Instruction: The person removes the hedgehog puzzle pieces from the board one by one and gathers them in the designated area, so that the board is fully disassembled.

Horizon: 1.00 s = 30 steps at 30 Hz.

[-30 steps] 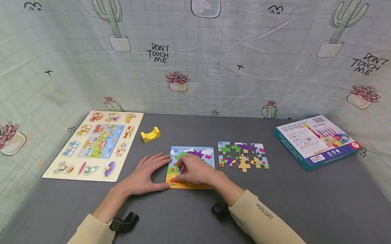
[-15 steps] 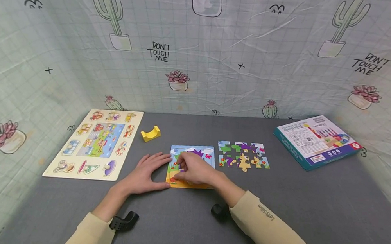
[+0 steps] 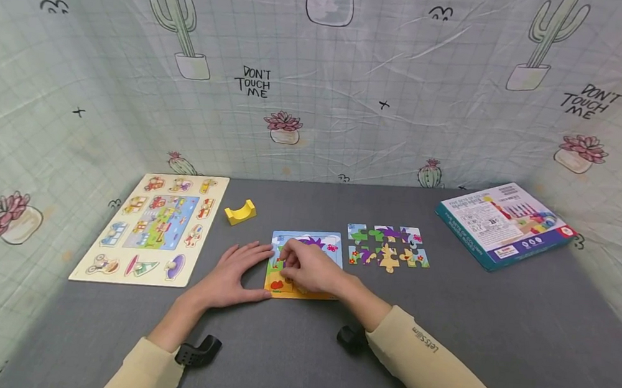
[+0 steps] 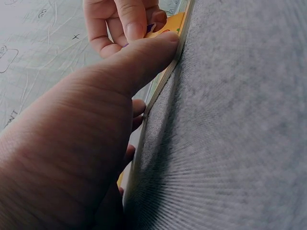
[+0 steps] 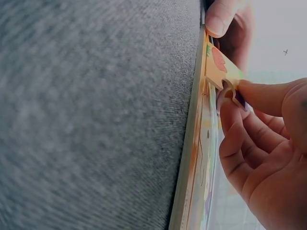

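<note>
On grey cloth [image 3: 272, 359] lies a bright blue-and-orange puzzle board [image 3: 309, 295]

Spread and Pinch

A person's left forearm [image 3: 144, 375] and right forearm [image 3: 440, 375] slant inward toward each other. The left grip [image 3: 230, 278] lies palm down, its thumb [image 4: 144, 57] stretched sideways, away from its fingers [image 3: 256, 259]. Just beside it, the right grip [image 3: 313, 269] sets thumb [image 5: 266, 97] and index finger [image 5: 232, 120] in a pinch, the other fingers [image 5: 264, 136] curled.

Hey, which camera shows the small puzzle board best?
The head view: it sees the board from above, though the right hand covers its middle. The left wrist view shows mostly its edge, partly behind the left hand; the right wrist view shows it nearly edge-on.
</note>
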{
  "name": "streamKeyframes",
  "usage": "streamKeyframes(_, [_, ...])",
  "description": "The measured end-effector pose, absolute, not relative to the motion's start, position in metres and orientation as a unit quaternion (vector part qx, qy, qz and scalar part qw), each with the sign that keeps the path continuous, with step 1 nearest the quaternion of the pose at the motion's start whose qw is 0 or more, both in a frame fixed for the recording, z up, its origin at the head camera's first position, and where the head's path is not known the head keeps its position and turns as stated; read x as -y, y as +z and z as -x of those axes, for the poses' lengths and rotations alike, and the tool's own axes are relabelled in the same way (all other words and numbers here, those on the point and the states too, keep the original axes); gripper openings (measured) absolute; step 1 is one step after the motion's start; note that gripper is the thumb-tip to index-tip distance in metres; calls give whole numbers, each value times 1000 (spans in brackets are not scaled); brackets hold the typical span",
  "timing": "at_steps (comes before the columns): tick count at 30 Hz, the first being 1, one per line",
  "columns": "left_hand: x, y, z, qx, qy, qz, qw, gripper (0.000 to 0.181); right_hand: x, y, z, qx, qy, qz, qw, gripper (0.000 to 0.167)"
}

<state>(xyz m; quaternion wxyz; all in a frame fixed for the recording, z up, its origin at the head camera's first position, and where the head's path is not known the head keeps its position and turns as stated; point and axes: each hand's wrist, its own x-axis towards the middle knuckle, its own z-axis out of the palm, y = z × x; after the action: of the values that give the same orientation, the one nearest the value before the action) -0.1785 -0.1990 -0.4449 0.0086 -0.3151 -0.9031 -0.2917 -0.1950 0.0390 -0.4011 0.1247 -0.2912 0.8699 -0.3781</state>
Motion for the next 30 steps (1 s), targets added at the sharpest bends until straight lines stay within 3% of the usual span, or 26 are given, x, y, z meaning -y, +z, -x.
streamKeyframes(13, [199,-445,179,904,-288,315,5,79,-54,-391,201,-833,-443,304,133,17])
streamKeyframes(30, [199,-446,179,907,-284,312,4,81,-136,-384,206,-834,-444,301,128,15])
